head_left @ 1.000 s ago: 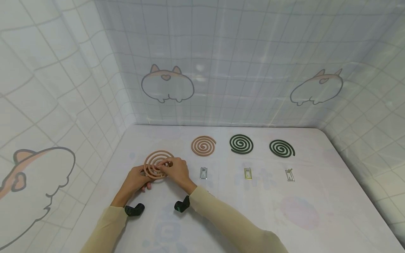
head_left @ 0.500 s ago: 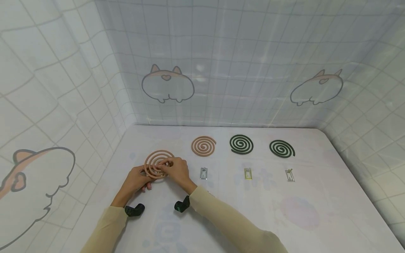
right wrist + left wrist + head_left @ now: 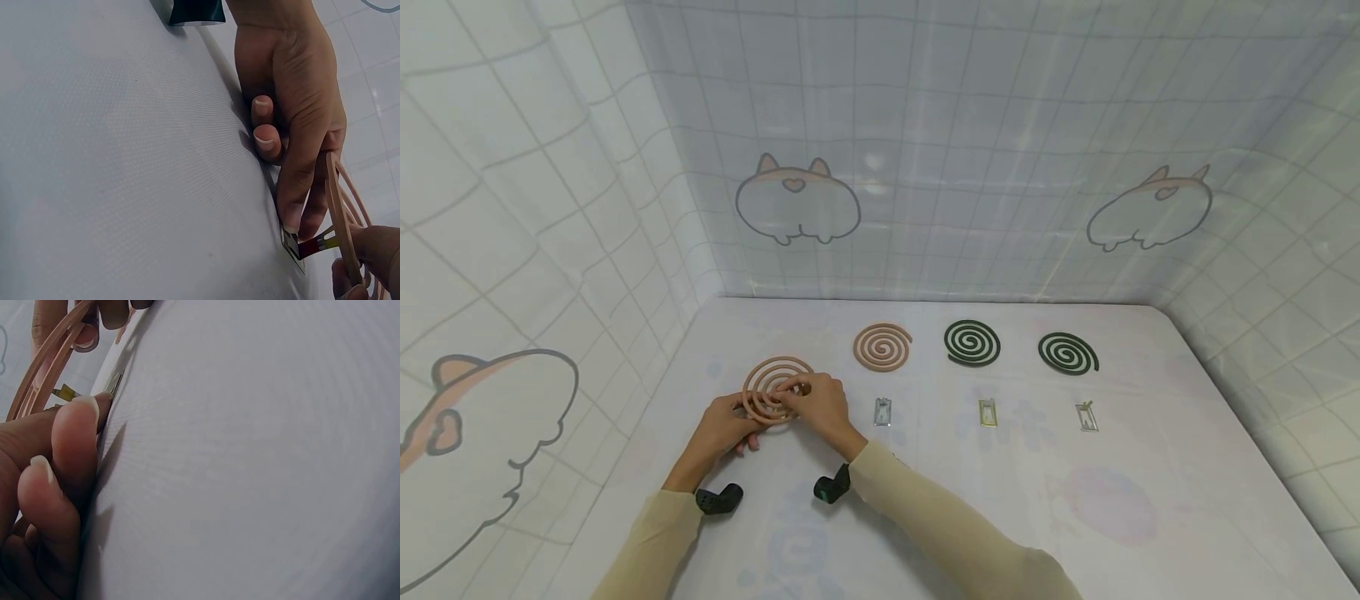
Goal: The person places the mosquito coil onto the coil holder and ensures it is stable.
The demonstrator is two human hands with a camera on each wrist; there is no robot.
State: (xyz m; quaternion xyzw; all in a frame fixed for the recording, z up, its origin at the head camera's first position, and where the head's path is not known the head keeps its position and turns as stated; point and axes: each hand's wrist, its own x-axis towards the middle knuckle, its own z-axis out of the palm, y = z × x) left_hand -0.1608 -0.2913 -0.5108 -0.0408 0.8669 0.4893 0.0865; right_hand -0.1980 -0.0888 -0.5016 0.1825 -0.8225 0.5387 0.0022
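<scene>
At the table's left, a brown mosquito coil (image 3: pixel 767 396) is held just above the surface, tilted. My right hand (image 3: pixel 822 408) pinches it near its centre. My left hand (image 3: pixel 718 429) reaches under the near-left edge of the coil. In the right wrist view, its thumb and finger pinch a small flat metal coil stand (image 3: pixel 290 244) lying on the table. A raised prong (image 3: pixel 326 241) of the stand points toward the coil's centre. The left wrist view shows that prong (image 3: pixel 65 392) beside the coil (image 3: pixel 47 369); whether they touch, I cannot tell.
Another brown coil (image 3: pixel 882 347) and two green coils, one in the middle (image 3: pixel 972 342) and one at right (image 3: pixel 1067 353), lie along the back. Three metal stands, left (image 3: pixel 882 412), middle (image 3: pixel 988 412) and right (image 3: pixel 1087 416), lie before them. Tiled-print curtains surround the white table (image 3: pixel 985 517).
Both hands stay in nearly the same place with the coil and stand. The other coils and stands have not moved.
</scene>
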